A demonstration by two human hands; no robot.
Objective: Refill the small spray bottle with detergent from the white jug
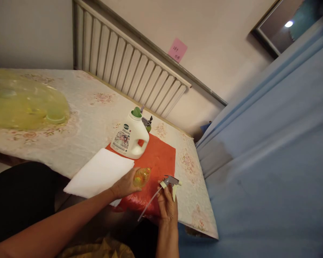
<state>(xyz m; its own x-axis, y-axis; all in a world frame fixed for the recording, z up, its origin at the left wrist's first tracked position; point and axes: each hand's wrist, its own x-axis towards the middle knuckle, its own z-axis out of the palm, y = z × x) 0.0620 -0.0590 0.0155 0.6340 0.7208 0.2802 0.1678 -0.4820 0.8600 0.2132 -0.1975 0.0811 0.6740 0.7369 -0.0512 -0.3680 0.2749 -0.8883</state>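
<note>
My left hand is wrapped round a small see-through yellow bottle, tilted over a red plastic sheet. In my right hand is a grey and pale-yellow spray trigger head, its thin dip tube hanging down to the left. Bottle and trigger head are apart. A white jug with a handle, a picture label and something green in its mouth stands just beyond my left hand. White folded paper or cloth lies beside it, partly behind my left forearm.
A floral tablecloth covers the table. At the left lies a large yellow translucent bag with items inside. Behind the jug stands a small dark object, partly hidden. A radiator lines the wall, and a blue curtain hangs at the right.
</note>
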